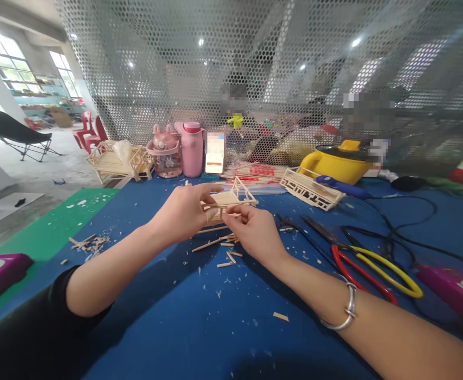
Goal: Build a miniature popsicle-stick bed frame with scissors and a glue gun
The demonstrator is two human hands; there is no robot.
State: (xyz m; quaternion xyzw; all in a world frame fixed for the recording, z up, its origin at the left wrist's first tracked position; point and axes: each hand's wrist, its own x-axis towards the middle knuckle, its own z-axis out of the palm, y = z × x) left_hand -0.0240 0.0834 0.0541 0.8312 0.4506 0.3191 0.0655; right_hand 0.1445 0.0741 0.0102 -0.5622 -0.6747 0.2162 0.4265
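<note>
A small model built of pale wooden sticks (227, 199) is in the middle of the head view, with a railed platform and a triangular frame at its right end. My left hand (187, 208) grips its left front part between thumb and fingers. My right hand (257, 235) is closed in a pinch at the model's front edge, close to the left fingertips. Whether a separate small stick sits in that pinch is too small to tell. Below the hands lie loose cut sticks (211, 243). The model's underside is partly hidden by my fingers.
Pliers with red and yellow handles (385, 266), a blue-handled tool (342, 186) and black cables lie to the right. Behind stand a pink bottle (192, 150), a lit phone (214, 153), a yellow pot (336, 163) and other stick models (116, 161). Stick scraps (91, 244) lie left.
</note>
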